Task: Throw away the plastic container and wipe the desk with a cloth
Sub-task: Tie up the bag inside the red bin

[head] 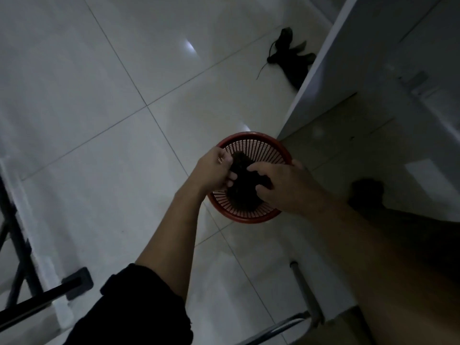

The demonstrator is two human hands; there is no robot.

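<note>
1. Hard to make out in the dim light: a dark bundle (245,174) between the two hands, soft-looking, perhaps a cloth, cannot tell for sure.
2. Partly hidden: a red slatted basket (249,216) on the tiled floor (99,120), its middle covered by the bundle and both hands.
3. Cut off at the right edge: a white cabinet (348,58), just beside the basket.
4. Half hidden behind the cabinet's edge: a dark thing (286,51) on the floor, well apart from the basket, too dim to name.
5. Cut off at the lower left: a black frame (37,297).
6. Left hand (215,170): reaching in from the lower left, black sleeve (139,307) pushed up the forearm, fingers curled, pinching the bundle's left side.
7. Right hand (281,188): reaching in from the lower right, back of hand up, fingers curled over the bundle's right side, gripping it.
8. Bundle: held in both hands above the basket's opening.
</note>
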